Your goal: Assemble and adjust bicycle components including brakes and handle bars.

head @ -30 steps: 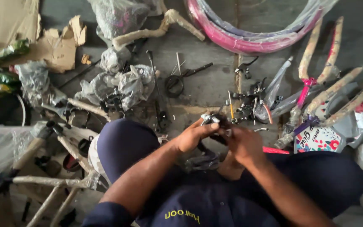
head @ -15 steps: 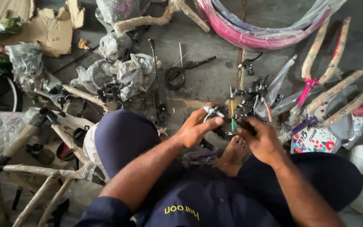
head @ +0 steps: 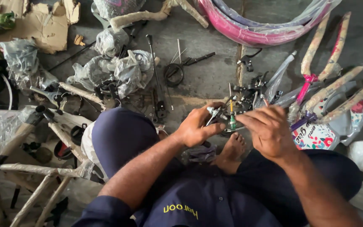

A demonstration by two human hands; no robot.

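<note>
I sit on a concrete floor with my knees up, both hands in front of me. My left hand [head: 198, 126] grips a small metal and black bicycle part [head: 216, 113], probably a brake piece. My right hand [head: 267, 128] is closed around a screwdriver with a green handle [head: 232, 122], whose tip points into that part. The hands almost touch. My bare foot [head: 231, 150] rests on the floor just below them. More small black brake parts [head: 251, 90] lie on the floor right behind my hands.
Pink tyres in plastic wrap [head: 257, 29] lie at the top. Paper-wrapped bicycle forks [head: 328, 84] fan out at right, a wrapped frame [head: 34, 164] at left. Crumpled plastic bags [head: 118, 69], cables [head: 173, 73], a long rod [head: 156, 75] and cardboard [head: 43, 25] cover the floor ahead.
My view has shifted slightly left and down. My hands moved apart, then came together again; the right hand now holds the screwdriver against the part held in the left.
</note>
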